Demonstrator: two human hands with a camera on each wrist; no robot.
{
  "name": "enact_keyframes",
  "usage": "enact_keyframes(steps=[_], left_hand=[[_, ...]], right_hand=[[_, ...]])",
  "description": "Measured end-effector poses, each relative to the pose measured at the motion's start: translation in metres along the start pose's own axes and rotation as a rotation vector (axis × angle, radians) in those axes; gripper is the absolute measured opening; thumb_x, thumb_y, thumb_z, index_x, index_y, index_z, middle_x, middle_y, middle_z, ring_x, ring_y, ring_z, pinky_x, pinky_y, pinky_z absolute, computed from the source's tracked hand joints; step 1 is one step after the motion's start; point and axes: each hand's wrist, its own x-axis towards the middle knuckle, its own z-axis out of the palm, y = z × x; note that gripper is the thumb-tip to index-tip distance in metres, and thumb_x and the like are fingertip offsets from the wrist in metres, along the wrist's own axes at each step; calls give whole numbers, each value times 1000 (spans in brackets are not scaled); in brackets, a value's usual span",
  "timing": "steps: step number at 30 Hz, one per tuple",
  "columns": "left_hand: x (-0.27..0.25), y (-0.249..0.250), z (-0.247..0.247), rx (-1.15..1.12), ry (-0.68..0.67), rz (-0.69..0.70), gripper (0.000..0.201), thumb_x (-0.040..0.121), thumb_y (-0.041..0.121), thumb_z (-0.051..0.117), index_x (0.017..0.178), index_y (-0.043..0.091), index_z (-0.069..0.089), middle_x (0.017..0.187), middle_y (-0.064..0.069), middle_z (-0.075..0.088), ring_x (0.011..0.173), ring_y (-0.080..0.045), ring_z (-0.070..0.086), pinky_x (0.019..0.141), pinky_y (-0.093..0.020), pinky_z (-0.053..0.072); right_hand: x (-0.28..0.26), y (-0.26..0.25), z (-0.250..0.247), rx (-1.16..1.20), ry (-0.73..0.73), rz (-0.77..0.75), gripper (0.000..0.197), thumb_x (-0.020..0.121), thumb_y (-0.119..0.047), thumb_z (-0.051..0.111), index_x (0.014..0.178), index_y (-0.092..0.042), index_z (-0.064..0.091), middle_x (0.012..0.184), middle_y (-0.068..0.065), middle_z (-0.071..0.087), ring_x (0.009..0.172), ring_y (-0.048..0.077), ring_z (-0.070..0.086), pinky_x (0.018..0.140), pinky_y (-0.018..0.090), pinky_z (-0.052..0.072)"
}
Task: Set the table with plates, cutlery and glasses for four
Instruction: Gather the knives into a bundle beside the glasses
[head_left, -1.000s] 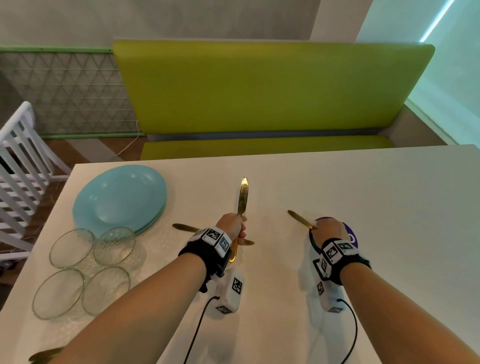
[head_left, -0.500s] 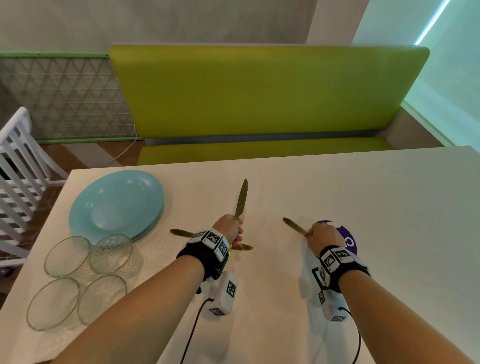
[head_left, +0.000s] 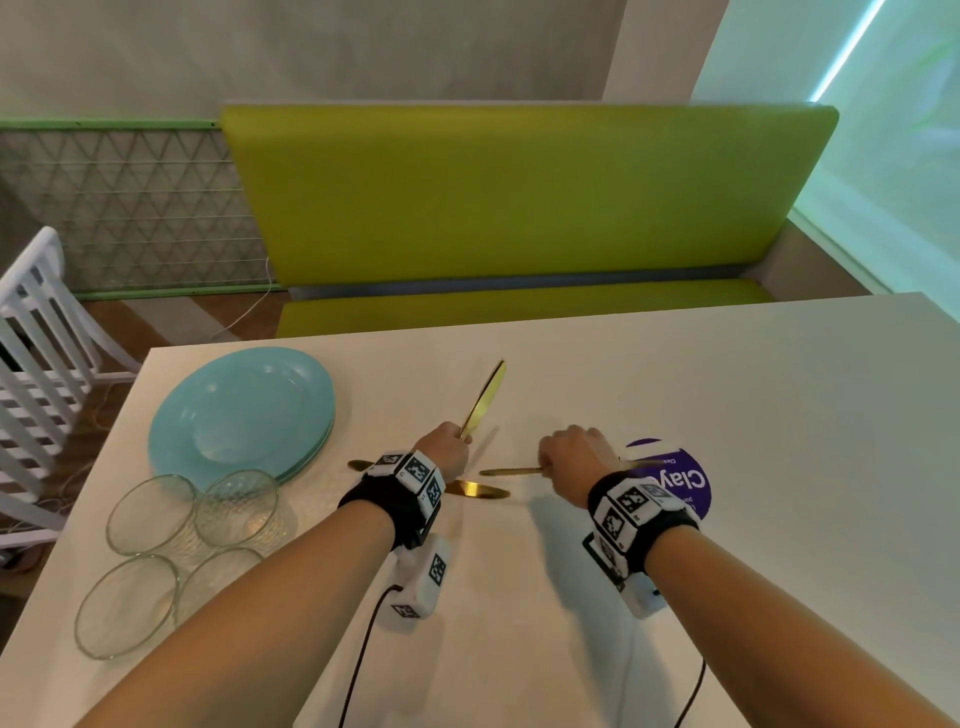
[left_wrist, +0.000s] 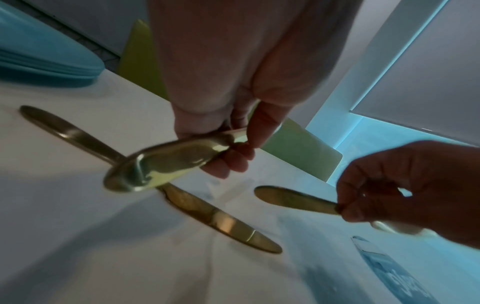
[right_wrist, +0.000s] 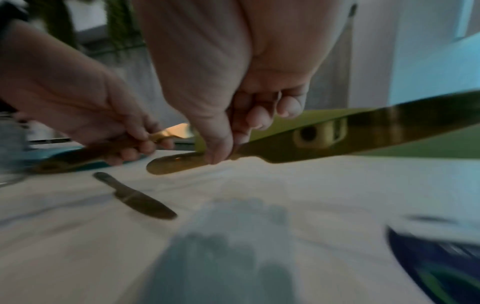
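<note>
Three gold knives are in play on the white table (head_left: 753, 415). My left hand (head_left: 452, 452) grips one gold knife (head_left: 485, 397) by its handle, the blade pointing up and away. In the left wrist view that handle (left_wrist: 161, 164) sticks out below my curled fingers. My right hand (head_left: 561, 462) pinches a second knife (head_left: 511, 472) with its handle end pointing left; its blade (right_wrist: 363, 131) runs off to the right. The third knife (head_left: 478, 489) lies flat on the table under my left hand. A stack of teal plates (head_left: 241, 410) and several glasses (head_left: 150, 561) stand at the left.
A purple round label (head_left: 675, 483) lies on the table just right of my right hand. A green bench (head_left: 519, 208) runs along the table's far side. A white chair (head_left: 36, 332) stands past the left edge. Cables trail from both wrist units.
My right hand has moved left off the purple label, and its knife has swung so that the handle points left. The left hand has stayed put, its blade leaning a little to the right.
</note>
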Motion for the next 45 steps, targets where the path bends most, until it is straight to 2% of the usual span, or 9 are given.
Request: enact_keyframes(steps=[5,10,13,19,23,27,34,41,45], left_hand=[[-14,2,-4,86,-134,48,37,84,4,46,120,12,52,84,-5,55,72,-19,53,64,-25,45],[-27,0,-2,141,-258,133,19,81,-4,54,94,9,59,75,0,54,67,-10,49,56,-16,44],[-28,-6,0,76,-301,137,27,82,-10,53,104,1,62,80,-1,57,66,-6,51,66,-19,47],[-27,-11,-5,-12,-280,108,23,82,-10,53,75,12,57,73,-4,58,71,-17,57,81,-32,53],[-32,-14,-11,-62,-279,92,25,84,-10,51,69,11,54,69,-4,55,62,-12,53,64,-20,48],[-32,-18,-17,-132,-270,105,25,84,-10,50,72,11,55,71,-4,56,64,-12,53,63,-19,48],[-30,-10,-22,-243,-195,122,28,87,-10,47,74,14,51,66,0,51,51,-5,52,48,-13,44],[-33,-4,-16,-308,-195,109,30,85,-18,39,94,9,47,79,-3,56,64,-11,52,52,-20,41],[-34,-4,-20,-329,-179,81,29,86,-16,38,85,11,49,78,-3,55,64,-12,51,54,-22,40]], right_hand=[[0,-39,-27,-186,3,-232,23,93,-16,48,109,-17,64,113,3,64,112,24,49,93,35,36],[2,-58,-41,-259,-53,-282,26,94,-15,46,112,-16,65,111,5,64,112,24,49,90,34,37],[1,-65,-47,-238,-68,-300,27,95,-16,45,113,-15,65,111,6,64,109,25,50,91,35,39],[2,-76,-55,-268,-62,-347,27,95,-16,44,112,-12,65,113,9,62,111,26,49,87,34,40],[4,-81,-54,-272,-59,-384,26,96,-17,44,110,-11,65,110,9,62,109,26,49,83,32,40],[5,-82,-54,-224,0,-392,26,95,-17,44,108,-13,67,108,9,62,106,26,52,82,33,40],[7,-73,-49,5,174,-165,24,92,-24,50,110,-15,64,111,4,63,108,23,57,91,32,40],[3,-73,-47,8,186,23,27,91,-36,50,106,-18,64,103,3,67,99,23,61,85,32,40],[4,-77,-44,69,137,86,31,93,-39,46,101,-16,66,98,4,69,95,23,63,82,31,40]])
